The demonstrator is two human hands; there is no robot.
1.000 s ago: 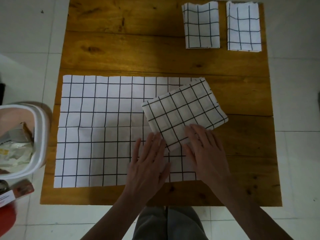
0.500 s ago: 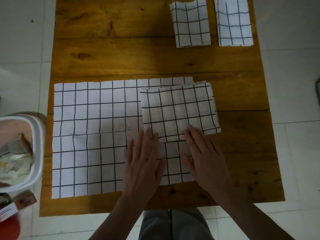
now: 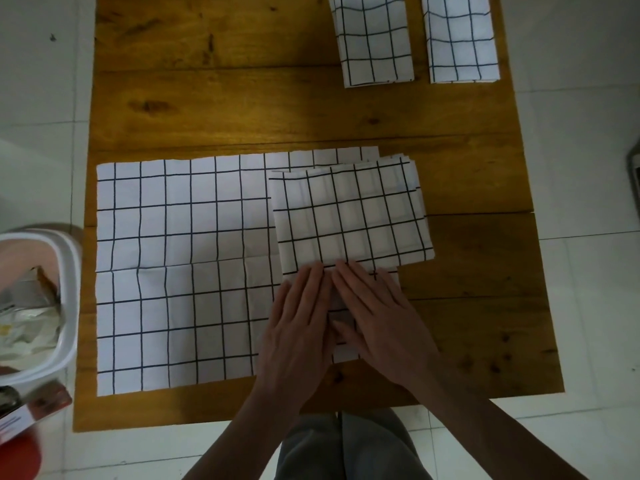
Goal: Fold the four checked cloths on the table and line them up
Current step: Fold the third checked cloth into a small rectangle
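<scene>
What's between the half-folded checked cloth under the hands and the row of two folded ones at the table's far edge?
Nothing visible. Bare wooden table lies between the partly folded white checked cloth and the two folded checked cloths. The free spot left of them is bare too.

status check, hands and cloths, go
Left hand and right hand flat, fingertips on half-folded cloth. It overlaps unfolded cloth. Two folded cloths lined up far right.
</scene>
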